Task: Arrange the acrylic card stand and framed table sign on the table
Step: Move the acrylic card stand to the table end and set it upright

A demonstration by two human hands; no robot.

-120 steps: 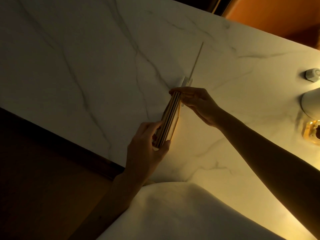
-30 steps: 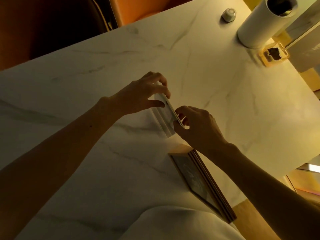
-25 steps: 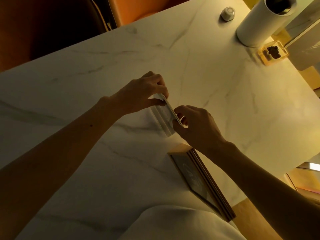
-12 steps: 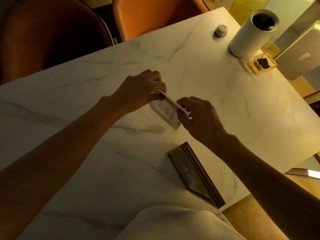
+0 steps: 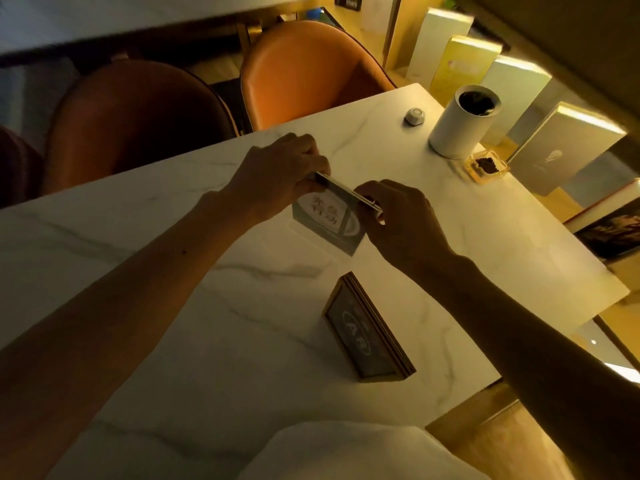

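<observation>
A clear acrylic card stand (image 5: 327, 220) with a printed card stands upright on the white marble table (image 5: 173, 306), near its middle. My left hand (image 5: 277, 174) pinches the stand's top left corner. My right hand (image 5: 398, 220) pinches its top right corner. The framed table sign (image 5: 367, 330), a wooden frame with a dark panel, stands on the table just in front of the stand, nearer to me, and no hand touches it.
At the far right of the table are a white cylinder (image 5: 460, 123), a small white knob-like object (image 5: 414, 116) and an amber square dish (image 5: 486, 166). Two orange chairs (image 5: 304, 71) stand beyond the far edge. Boxes (image 5: 564, 147) line the right side.
The frame went from both hands to standing on the table. Both hands now hold the acrylic stand. In the last second my view has tilted up, so the card's face shows.
</observation>
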